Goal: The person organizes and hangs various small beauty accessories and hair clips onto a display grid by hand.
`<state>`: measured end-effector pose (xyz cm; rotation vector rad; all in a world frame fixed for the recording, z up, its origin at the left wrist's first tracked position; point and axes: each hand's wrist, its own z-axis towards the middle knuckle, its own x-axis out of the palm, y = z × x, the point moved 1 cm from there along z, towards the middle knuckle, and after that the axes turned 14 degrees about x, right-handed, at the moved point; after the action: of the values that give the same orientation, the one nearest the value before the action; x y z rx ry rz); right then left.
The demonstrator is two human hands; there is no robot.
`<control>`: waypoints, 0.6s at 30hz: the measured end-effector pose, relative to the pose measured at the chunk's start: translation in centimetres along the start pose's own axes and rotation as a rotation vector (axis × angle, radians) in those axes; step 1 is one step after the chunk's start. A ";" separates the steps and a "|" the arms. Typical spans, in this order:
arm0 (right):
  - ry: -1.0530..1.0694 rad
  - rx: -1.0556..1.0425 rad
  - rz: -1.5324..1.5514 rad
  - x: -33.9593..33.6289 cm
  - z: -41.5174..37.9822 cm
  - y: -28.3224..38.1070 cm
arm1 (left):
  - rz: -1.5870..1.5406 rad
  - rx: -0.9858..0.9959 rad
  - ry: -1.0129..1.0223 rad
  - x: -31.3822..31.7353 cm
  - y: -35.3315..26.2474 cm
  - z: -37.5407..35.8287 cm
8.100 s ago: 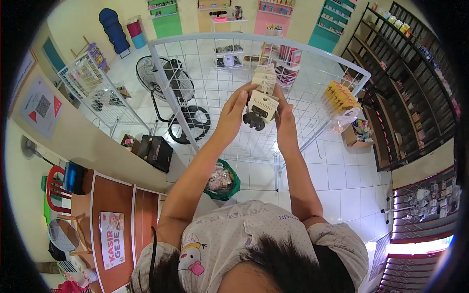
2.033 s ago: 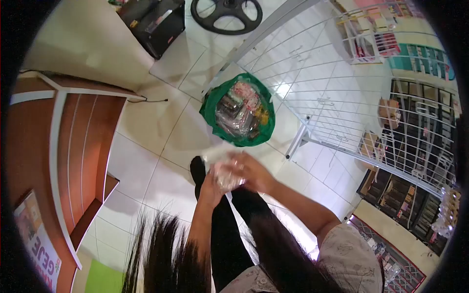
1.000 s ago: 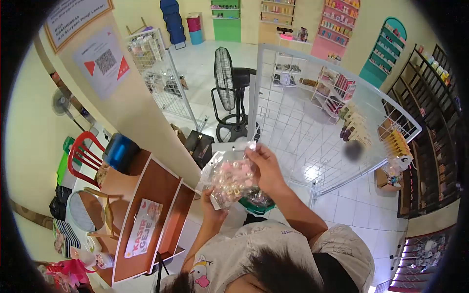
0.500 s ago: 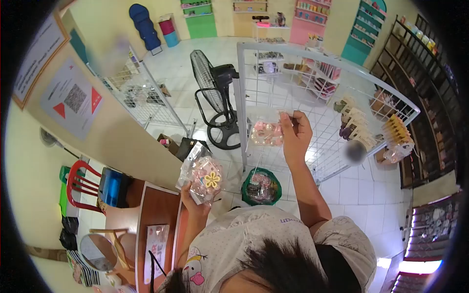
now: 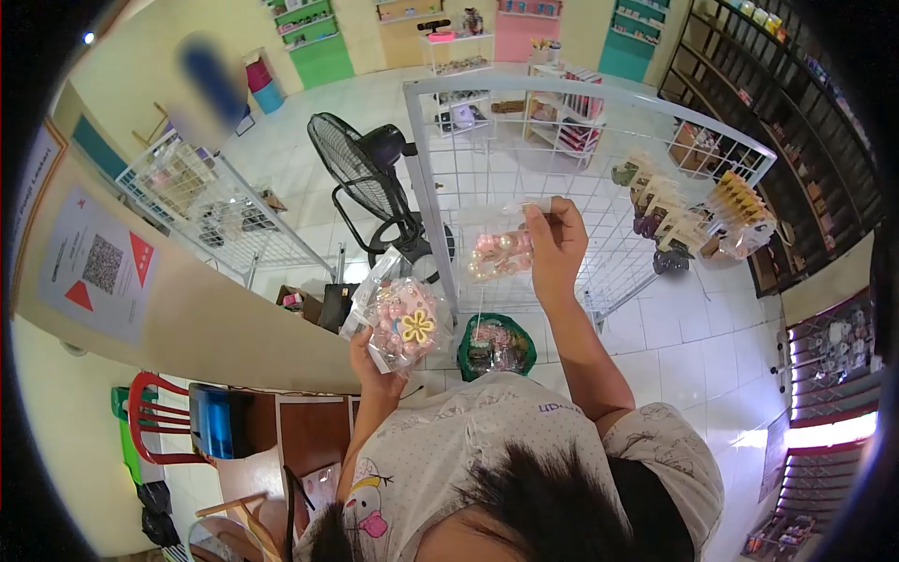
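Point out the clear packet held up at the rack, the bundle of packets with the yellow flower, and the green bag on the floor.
clear packet (image 5: 501,253), head view, pink-beaded middle.
bundle of packets (image 5: 408,323), head view, beside its yellow flower.
green bag (image 5: 466,339), head view, left rim.

This is looking like a small accessories shop. White wire grid racks (image 5: 599,140) are standing on the tiled floor, with carded trinkets (image 5: 670,211) hanging on hooks. Coloured display shelves (image 5: 309,28) are lining the far wall, and dark shelving (image 5: 796,103) is running along the right. A QR payment poster (image 5: 98,272) is hanging above a wooden counter (image 5: 300,440).
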<state>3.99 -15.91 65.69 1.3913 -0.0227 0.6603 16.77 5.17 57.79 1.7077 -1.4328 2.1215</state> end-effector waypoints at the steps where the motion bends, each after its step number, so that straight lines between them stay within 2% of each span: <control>1: -0.002 -0.049 -0.016 0.1 0.1 -0.1 | -0.016 -0.002 0.012 0.2 0.0 0.1; 5: 0.079 -0.127 -0.025 0.8 0.2 0.4 | -0.048 -0.034 0.005 -1.0 0.5 0.6; 8: 0.052 -0.086 -0.073 0.7 0.5 -0.1 | -0.051 -0.063 -0.003 -1.3 0.6 0.5; 14: -0.124 -0.078 -0.278 0.8 5.9 -3.0 | -0.091 -0.068 0.009 -1.1 1.1 0.3; 15: -0.107 -0.180 -0.382 0.4 7.5 -4.1 | -0.108 -0.072 0.015 -0.9 1.1 0.2; 18: -0.213 -0.341 -0.350 1.5 8.4 -4.0 | -0.126 -0.071 0.041 0.1 1.2 0.7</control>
<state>10.01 -23.10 64.40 1.0930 -0.0565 0.2020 16.63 3.99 57.11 1.6722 -1.3358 2.0046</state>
